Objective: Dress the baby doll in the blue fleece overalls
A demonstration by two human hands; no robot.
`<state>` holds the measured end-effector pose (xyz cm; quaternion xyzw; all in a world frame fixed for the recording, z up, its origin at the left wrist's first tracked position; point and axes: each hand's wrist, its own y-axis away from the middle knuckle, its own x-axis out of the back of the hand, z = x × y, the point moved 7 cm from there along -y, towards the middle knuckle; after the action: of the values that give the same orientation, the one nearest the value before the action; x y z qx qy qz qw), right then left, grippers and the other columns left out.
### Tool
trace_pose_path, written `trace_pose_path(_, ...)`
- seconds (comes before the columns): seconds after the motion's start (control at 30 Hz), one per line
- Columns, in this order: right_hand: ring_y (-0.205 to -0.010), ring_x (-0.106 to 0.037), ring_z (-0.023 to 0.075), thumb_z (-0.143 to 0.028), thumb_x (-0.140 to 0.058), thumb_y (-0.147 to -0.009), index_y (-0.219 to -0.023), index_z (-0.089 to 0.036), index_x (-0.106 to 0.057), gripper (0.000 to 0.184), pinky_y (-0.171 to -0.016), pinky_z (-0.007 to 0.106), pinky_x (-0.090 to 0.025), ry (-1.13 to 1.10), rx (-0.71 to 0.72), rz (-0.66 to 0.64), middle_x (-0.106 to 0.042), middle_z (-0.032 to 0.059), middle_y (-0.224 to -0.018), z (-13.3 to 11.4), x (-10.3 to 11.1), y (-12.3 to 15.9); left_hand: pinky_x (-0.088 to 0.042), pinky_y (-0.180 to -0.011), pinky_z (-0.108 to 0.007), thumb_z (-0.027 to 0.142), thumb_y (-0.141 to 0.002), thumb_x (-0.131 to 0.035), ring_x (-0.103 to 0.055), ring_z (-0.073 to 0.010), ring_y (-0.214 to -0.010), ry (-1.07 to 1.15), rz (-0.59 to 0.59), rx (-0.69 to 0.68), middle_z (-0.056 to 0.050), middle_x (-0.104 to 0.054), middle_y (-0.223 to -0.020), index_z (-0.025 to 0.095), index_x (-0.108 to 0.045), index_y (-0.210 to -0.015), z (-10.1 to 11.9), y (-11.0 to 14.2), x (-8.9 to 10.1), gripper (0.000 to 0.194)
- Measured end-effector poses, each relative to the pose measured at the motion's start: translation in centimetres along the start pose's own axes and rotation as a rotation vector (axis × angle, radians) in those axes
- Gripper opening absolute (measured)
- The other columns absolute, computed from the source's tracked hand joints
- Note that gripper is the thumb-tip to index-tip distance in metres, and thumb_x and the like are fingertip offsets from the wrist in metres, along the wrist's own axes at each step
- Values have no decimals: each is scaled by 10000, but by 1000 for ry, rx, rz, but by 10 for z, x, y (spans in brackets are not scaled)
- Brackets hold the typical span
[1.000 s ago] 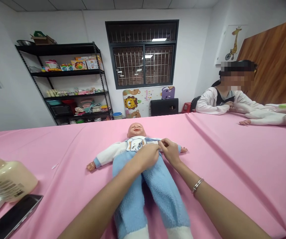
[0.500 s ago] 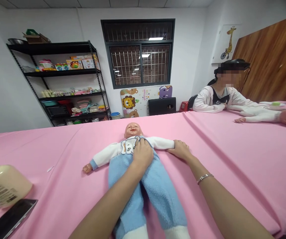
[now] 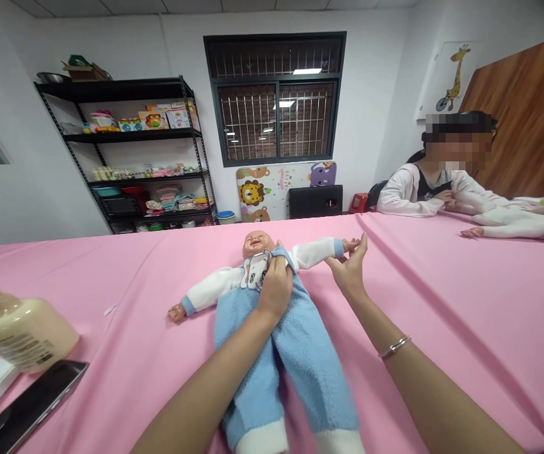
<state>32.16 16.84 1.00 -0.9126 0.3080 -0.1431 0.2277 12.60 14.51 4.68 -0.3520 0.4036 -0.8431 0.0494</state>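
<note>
A baby doll [image 3: 258, 242] in a blue fleece romper [image 3: 295, 353] with white sleeves lies on its back on the pink table cover [image 3: 442, 284]. My left hand [image 3: 275, 287] is closed on the romper's front at the doll's chest, bunching the bib. My right hand [image 3: 350, 268] is under the doll's raised arm at the wrist, fingers stretched upward and apart, lifting the sleeve off the cover. A silver bracelet is on my right wrist.
A beige pump bottle [image 3: 23, 334], a black phone [image 3: 30, 407] and a white object lie at the left edge. A person [image 3: 435, 186] sits at the right with another doll [image 3: 512, 224]. A black shelf rack [image 3: 134, 157] stands behind.
My right hand went from the chest out along the doll's arm and has lifted it. My left hand shifted from flat on the chest to gripping the bib.
</note>
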Motion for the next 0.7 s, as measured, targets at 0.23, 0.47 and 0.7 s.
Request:
trace_pose_path(0.23,-1145,-494,222,-303,-534,-724,-1403,-169,-180,778,-854,311,-497,-124,192,-80,-398,145,-1347,-30,-15,16,-442,-908,-384,106,-826,-375,-557,-231,-935,-78,-25,27,-110,-575,-877,120,-522,-963,-2,-1,-3,201)
trace_pose_path(0.47,-1171,-476,195,-214,-466,-761,-1209,-235,-550,457,-1050,397,-356,-66,406,-430,-537,48,-1236,-47,-47,34,-369,-1007,-429,108,-811,-405,-412,-283,-1209,-269,28,-177,-216,-494,-1193,23,-363,-1244,9,2,-6,443)
trace_pose_path(0.7,-1111,-509,200,-213,-497,-638,-957,-202,-682,369,-993,356,-377,-431,-15,-690,-610,26,-1126,-35,-61,33,-396,-967,-394,114,-855,-381,-491,-259,-1105,-489,-97,-259,-190,-540,-1128,38,-420,-1220,17,1,-10,375)
